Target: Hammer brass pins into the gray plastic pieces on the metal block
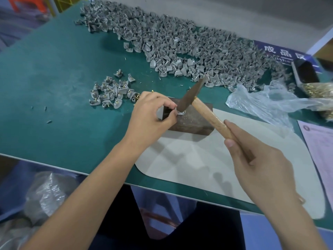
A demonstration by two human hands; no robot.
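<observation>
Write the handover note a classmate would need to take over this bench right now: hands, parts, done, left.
Left hand pinches a gray plastic piece on the dark metal block. Right hand grips the wooden-handled hammer, head down at the piece.
Done: small pile of pinned gray pieces, left of the block.
Left: large heap of unpinned gray pieces behind; loose brass pins far right.

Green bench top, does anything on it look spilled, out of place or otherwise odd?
Mostly orderly. A few stray gray bits lie alone on the green mat, left of the small pile of pinned pieces. At the far right, brass pins spill loose beside a crumpled plastic bag. The big gray pile partly covers a blue sign.
</observation>
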